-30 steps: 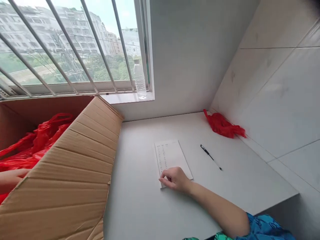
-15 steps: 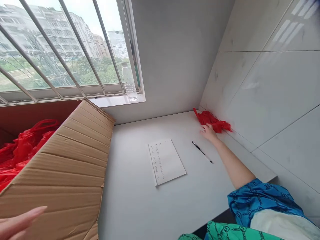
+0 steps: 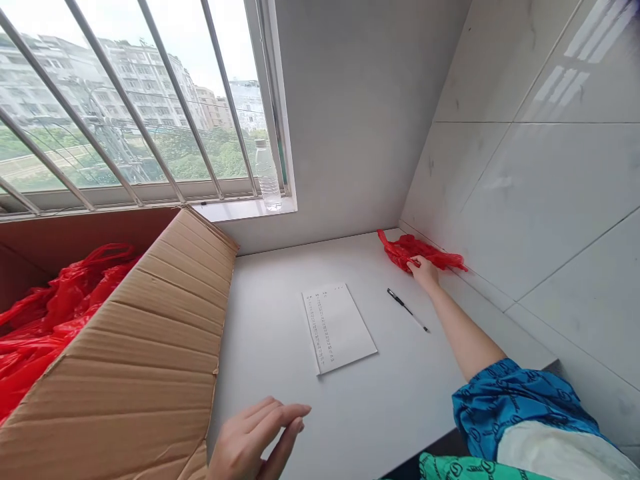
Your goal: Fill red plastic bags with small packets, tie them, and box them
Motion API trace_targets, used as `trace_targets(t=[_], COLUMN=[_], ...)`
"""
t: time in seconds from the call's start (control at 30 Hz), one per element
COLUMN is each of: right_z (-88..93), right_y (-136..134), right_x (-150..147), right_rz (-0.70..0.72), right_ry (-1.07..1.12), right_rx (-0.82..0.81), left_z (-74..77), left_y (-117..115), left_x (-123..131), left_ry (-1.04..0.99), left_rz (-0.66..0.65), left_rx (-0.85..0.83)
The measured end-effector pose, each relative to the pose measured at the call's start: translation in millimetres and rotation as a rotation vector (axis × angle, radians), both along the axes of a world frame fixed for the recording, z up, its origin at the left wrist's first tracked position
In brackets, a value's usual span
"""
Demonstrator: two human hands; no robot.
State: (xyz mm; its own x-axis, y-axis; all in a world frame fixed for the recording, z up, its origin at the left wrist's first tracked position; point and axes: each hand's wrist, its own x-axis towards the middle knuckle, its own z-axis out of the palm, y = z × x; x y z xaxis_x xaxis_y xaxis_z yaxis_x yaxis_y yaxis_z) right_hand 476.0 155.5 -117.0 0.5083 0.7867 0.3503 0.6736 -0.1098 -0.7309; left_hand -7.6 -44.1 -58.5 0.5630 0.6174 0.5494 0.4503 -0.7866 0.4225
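At the table's far right corner lies a crumpled red plastic bag [image 3: 400,252]. My right hand [image 3: 425,272] is closed on its near edge, with thumb and fingers pinching the plastic. My left hand [image 3: 263,437] hovers over the near part of the white table [image 3: 270,320], next to the cardboard box; its fingers are bent, thumb and forefinger slightly apart, with nothing between them. A sheet of paper [image 3: 345,327] with small handwritten rows lies mid-table. To its right is a black and clear pen [image 3: 407,309].
A large cardboard box [image 3: 150,347] at the left holds a heap of red plastic bags [image 3: 75,300]. A clear bottle [image 3: 269,180] stands on the sill of the barred window. A grey wall and a tiled wall [image 3: 550,200] border the table.
My left hand has moved right, from over the box to over the table. My right hand has closed on the red bag, which has shifted and spread slightly. The view has tilted a little.
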Motion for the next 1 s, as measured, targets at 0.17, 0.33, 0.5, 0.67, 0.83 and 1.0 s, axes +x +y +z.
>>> trace_targets(t=[0.17,0.33,0.5,0.67,0.83,1.0], right_z=[28.9,42.3,41.5,33.6,5.2,-20.0], right_y=[-6,-41,-78,-92,-95,-92], right_x=[-57,-125,-154,-176,-191,-186], right_rz=[0.267,0.65,0.872,0.765,0.965,0.895], right_ry=[0.055,0.061,-0.165,-0.165,-0.395,-0.532], right_rx=[0.089,0.071,-0.14,0.08,-0.035,-0.335], left_z=[-2.6,0.9,-1.2,-19.2,-55.4,-77.9], left_y=[16,34,50,78,98,104], left_x=[11,30,40,55,69,64], left_ry=[-0.103,-0.21,-0.253,-0.062,0.366,0.381], left_rz=[0.054,0.184,0.329,0.396,0.304,0.326], left_rx=[-0.107,-0.224,-0.181,-0.082,-0.281,-0.301])
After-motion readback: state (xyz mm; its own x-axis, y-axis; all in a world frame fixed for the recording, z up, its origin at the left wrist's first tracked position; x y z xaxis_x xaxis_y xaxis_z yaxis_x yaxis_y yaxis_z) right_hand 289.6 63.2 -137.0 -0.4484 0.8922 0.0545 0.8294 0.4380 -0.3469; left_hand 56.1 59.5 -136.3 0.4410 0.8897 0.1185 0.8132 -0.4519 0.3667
